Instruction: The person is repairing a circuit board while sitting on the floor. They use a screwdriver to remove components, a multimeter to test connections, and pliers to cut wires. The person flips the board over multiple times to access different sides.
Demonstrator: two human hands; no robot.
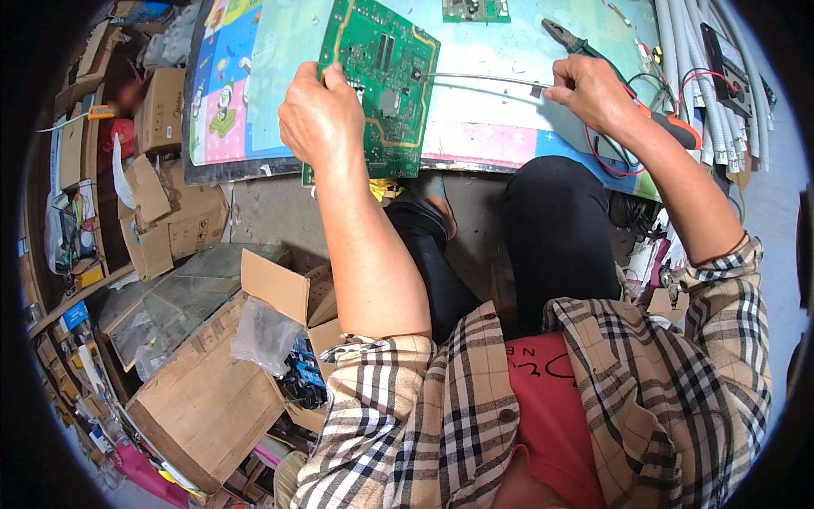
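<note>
My left hand (324,119) grips the left side of a green circuit board (386,106), fingers closed with the thumb on its face. The board is tilted up at the table's near edge and carries dark chips, a grey square and gold-coloured lines. In my right hand (589,92), a thin, straight metal tool (483,78) is pinched between closed fingers. Its far end meets the board's right part, by a small dark chip; whether it touches cannot be made out. The tool's exact kind is unclear. Pliers (570,38) with orange-black handles lie beyond and partly under my right forearm.
A colourful mat (496,119) covers the table. Another green board (476,8) lies at its far edge. Red and black leads run from a black meter-like box (725,72) beside grey-white tubes (674,51) at right. Cardboard boxes (275,284) and a wooden box (208,390) stand at left.
</note>
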